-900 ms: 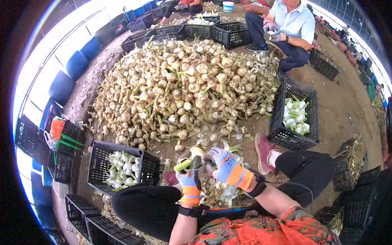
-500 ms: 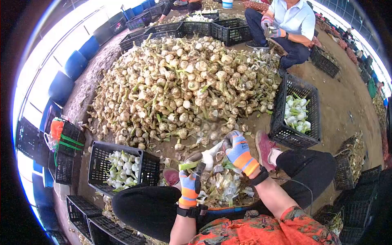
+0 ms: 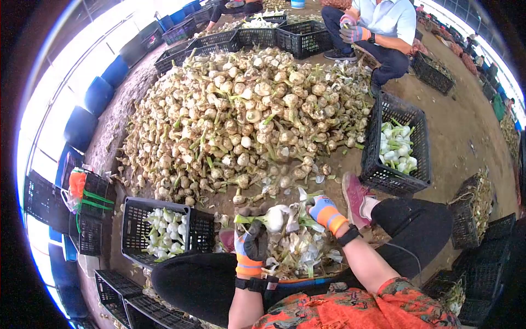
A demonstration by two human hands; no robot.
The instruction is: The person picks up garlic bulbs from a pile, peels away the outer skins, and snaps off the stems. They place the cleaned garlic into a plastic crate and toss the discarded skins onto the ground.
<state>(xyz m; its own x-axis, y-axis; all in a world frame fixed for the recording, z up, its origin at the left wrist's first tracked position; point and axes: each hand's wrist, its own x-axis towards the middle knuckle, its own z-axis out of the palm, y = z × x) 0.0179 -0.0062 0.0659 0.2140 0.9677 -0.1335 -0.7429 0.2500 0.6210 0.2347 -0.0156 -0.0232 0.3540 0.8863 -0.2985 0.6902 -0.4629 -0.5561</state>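
Observation:
My left hand (image 3: 250, 248), in a blue, orange and grey glove, is closed around the green stem of a white garlic bulb (image 3: 275, 218). The bulb points to the right, towards my other hand. My right hand (image 3: 321, 210), gloved alike, pinches loose skin and leaf pieces (image 3: 298, 215) just right of the bulb. Under both hands lies a heap of peeled skins (image 3: 301, 247) between my legs. Beyond them rises a large pile of unpeeled garlic (image 3: 246, 120).
A black crate (image 3: 127, 230) of white garlic stands at the left, another crate (image 3: 392, 183) at the right. A co-worker in a light shirt (image 3: 390, 22) squats at the back right. More black crates (image 3: 304, 41) line the pile's far side.
The white bulb is now more exposed, and loose skin sits apart from it beside my right hand. My left hand has turned slightly. The co-worker's hands have shifted.

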